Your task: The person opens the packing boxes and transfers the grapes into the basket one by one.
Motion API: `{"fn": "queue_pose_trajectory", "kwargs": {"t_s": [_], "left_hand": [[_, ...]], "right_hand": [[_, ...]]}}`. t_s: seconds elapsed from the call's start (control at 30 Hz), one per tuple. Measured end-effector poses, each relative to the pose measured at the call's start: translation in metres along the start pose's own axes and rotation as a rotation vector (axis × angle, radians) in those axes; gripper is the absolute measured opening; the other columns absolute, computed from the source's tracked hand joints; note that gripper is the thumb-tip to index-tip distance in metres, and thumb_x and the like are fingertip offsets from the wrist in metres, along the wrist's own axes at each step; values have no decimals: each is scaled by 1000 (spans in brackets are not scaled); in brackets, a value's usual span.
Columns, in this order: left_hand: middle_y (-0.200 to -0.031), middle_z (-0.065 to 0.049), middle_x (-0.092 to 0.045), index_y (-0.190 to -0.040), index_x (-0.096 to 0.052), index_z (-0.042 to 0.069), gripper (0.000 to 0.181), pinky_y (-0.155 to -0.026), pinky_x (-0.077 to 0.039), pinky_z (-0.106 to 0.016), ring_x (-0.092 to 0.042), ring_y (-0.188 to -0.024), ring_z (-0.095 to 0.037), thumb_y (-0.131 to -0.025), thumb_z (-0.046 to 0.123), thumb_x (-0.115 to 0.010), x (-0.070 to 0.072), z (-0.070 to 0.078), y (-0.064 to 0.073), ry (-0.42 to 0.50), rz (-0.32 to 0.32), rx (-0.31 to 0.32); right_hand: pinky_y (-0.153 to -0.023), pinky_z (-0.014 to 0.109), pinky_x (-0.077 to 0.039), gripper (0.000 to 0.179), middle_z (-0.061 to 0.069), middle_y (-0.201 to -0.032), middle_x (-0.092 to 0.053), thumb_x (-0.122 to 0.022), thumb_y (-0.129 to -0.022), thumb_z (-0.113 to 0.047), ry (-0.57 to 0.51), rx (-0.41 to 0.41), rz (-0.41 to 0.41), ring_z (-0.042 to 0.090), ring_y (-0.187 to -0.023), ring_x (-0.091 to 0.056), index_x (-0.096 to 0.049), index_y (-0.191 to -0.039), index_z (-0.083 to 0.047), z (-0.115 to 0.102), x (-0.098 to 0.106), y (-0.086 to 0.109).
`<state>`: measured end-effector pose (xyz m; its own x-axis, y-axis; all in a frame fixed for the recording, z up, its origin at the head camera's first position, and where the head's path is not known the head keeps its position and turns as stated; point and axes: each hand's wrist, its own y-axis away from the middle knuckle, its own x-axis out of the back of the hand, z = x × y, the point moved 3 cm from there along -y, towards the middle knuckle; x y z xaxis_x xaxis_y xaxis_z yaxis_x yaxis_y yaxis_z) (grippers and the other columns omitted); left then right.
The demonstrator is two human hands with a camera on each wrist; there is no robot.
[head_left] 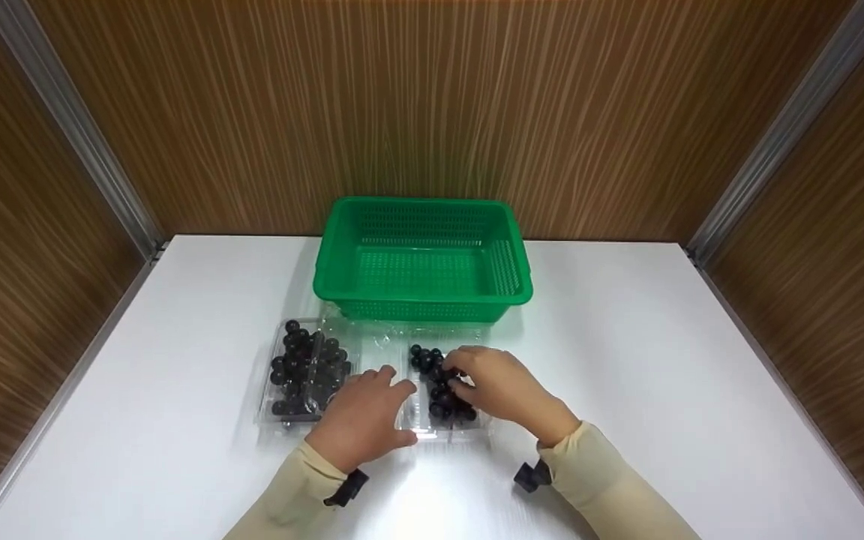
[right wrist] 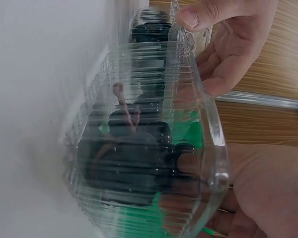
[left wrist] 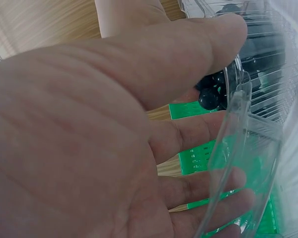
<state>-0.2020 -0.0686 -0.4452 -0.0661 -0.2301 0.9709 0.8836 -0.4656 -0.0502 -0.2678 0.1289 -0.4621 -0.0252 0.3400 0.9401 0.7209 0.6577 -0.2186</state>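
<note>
Dark grapes (head_left: 436, 409) lie in a clear plastic box (head_left: 481, 427) in the middle of the table. My right hand (head_left: 499, 382) reaches into this box from the right, its thumb and fingers curled round some of the grapes. In the right wrist view, a stem (right wrist: 120, 94) shows through the ribbed wall. My left hand (head_left: 364, 416) spreads its fingers over the clear plastic beside the box. Between the two hands' sides, a clear plastic lid (left wrist: 223, 163) overlaps the left fingertips in the left wrist view. More dark grapes (head_left: 297, 367) fill a clear box at left.
A green perforated basket (head_left: 423, 298) stands right behind the boxes, with its bare floor showing. Wood-grain panels (head_left: 417, 97) rise at the back and both sides of the white table (head_left: 627, 360). Dark wrist mounts (head_left: 531, 475) sit at the sleeves.
</note>
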Motion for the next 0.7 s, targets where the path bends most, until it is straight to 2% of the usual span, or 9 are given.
{"fn": "queue_pose_trajectory", "kwargs": {"t_s": [0.23, 0.7], "left_hand": [[-121, -20, -65, -127, -68, 5, 61, -97, -52, -57, -64, -108, -41, -80, 40, -87, 1, 1, 1, -8, 5, -11], [-121, -20, -65, -127, -67, 6, 61, -98, -51, -58, -64, -109, -41, -81, 41, -86, 0, 0, 1, -2, -1, -10]], "right_hand": [[-81, 40, -59, 15, 1, -100, -74, -75, -93, -13, -7, 5, 65, 19, -92, -71, -74, -108, -9, 0, 5, 2], [-80, 40, -59, 15, 1, -99, -73, -75, -93, -13, -31, 5, 112, 17, -91, -70, -72, -107, -10, 1, 10, 2]]}}
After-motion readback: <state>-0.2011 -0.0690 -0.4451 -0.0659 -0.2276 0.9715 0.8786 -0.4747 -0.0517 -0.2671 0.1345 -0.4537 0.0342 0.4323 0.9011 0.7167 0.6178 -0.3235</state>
